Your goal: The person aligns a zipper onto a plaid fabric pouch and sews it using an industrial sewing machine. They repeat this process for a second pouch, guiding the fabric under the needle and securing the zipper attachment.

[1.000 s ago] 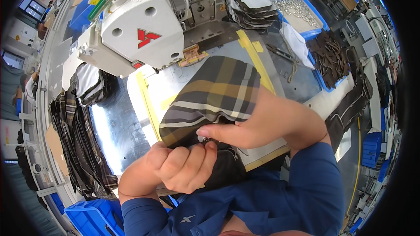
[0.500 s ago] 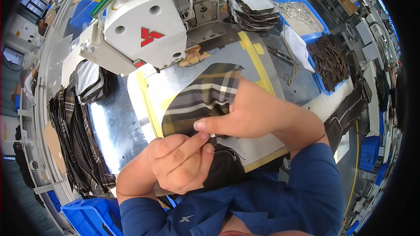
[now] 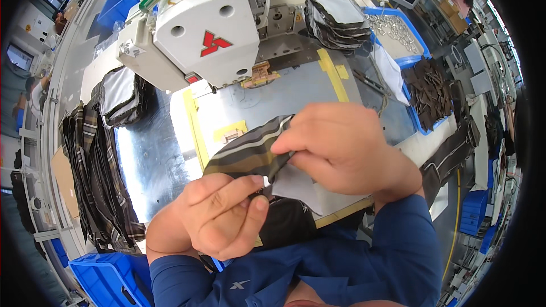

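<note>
My right hand (image 3: 338, 148) pinches the upper edge of a brown plaid fabric piece (image 3: 244, 153) between thumb and fingers. At the near edge of the piece my left hand (image 3: 222, 216) is closed, its fingertips gripping that cloth. A small white bit (image 3: 266, 181), too small to name, shows at the left fingertips. Dark fabric with a zipper (image 3: 290, 219) hangs below, between my hands and my body, and a pale lining (image 3: 296, 187) shows under my right hand. The cloth is folded over, above the plate (image 3: 284, 94) of the sewing machine.
The white sewing machine head (image 3: 205, 40) stands beyond the cloth. Stacked pieces (image 3: 335, 11) lie behind at right, near blue trays (image 3: 424, 28) of metal rings and brown strips (image 3: 429, 91). More plaid pieces (image 3: 94, 176) hang at left, above a blue crate (image 3: 108, 281).
My right hand has shifted right and closed on the cloth's upper edge, folding it over. My left hand has moved slightly left and down. The whole view has shifted a little.
</note>
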The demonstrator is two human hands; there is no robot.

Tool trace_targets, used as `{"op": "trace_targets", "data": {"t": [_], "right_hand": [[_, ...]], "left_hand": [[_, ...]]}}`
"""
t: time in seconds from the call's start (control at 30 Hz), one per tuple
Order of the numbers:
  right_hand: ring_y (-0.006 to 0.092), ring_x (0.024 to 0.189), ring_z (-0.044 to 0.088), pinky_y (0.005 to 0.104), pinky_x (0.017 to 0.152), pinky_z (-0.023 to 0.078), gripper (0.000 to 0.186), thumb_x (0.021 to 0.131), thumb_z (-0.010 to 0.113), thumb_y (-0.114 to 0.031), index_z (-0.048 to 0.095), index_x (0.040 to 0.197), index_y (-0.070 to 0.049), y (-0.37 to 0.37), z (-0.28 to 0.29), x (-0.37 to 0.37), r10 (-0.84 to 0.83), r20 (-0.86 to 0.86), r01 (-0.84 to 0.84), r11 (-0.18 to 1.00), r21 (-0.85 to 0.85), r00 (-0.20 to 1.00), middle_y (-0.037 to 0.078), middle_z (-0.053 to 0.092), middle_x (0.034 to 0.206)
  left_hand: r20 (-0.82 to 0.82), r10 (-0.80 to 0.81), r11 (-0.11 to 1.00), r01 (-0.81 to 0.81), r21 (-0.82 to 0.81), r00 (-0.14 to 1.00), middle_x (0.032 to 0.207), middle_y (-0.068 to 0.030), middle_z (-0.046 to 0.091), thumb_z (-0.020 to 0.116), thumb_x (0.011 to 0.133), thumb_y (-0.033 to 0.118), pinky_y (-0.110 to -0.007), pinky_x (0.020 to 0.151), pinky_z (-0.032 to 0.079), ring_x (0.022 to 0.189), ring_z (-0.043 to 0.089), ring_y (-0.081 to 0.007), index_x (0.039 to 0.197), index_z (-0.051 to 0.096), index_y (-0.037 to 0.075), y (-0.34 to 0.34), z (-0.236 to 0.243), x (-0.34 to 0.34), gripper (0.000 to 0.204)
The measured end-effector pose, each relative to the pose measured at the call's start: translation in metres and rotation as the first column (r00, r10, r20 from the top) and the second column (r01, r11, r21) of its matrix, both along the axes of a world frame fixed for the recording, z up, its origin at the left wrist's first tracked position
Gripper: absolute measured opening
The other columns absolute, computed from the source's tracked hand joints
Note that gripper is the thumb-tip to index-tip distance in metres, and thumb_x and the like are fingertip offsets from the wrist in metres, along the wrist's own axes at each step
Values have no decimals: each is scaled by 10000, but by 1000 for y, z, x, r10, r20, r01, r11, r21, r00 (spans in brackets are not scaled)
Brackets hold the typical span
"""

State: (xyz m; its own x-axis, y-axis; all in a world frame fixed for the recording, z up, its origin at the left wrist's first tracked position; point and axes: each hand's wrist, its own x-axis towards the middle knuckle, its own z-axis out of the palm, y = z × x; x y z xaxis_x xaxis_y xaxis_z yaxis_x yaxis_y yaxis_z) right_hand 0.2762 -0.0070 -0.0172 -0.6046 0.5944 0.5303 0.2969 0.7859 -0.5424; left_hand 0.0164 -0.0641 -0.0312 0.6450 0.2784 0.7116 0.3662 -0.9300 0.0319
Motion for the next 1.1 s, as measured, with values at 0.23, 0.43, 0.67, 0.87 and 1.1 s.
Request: {"op": "trace_targets", "data": {"t": [0.23,0.43,0.67,0.87,1.1], "right_hand": [[226,896,661,359,762,512,193,698,761,-123,697,874,-80,-8,4,-13,-49,21,33,883,468,999,45,677,959],[211,920,638,343,777,491,157,693,737,-177,654,780,-76,-7,-3,-11,69,46,-82,827,557,997,33,632,926],[260,928,691,404,778,536,296,804,813,-103,786,1096,-65,1,10,-7,193,-6,-187,956,225,981,63,752,1098],[267,929,704,408,789,544,259,838,789,-136,777,1084,-56,-6,11,-12,215,-68,-201,964,174,974,76,753,1081],[220,834,677,351,724,529,170,787,762,-139,721,916,-35,-4,-1,-14,231,-46,-194,898,395,972,53,685,901]], "left_hand": [[75,-122,977,106,187,990,862,-47,522,767,771,-65,-335,686,521,858,763,-286,835,715,23,7,-13,9,120],[113,-166,968,140,206,980,854,-56,588,778,768,-56,-356,723,550,924,753,-277,813,716,46,8,-17,14,128],[136,-112,986,127,-107,984,819,-83,635,775,736,-32,-404,762,560,939,764,-348,967,715,-49,2,2,3,239],[249,-92,985,124,-117,964,825,-112,671,764,754,51,-434,788,558,945,749,-372,1053,709,-98,7,-7,1,339],[172,-79,988,100,-120,982,889,-78,664,771,763,71,-388,761,574,930,755,-320,1056,738,-49,2,4,0,318]]}}
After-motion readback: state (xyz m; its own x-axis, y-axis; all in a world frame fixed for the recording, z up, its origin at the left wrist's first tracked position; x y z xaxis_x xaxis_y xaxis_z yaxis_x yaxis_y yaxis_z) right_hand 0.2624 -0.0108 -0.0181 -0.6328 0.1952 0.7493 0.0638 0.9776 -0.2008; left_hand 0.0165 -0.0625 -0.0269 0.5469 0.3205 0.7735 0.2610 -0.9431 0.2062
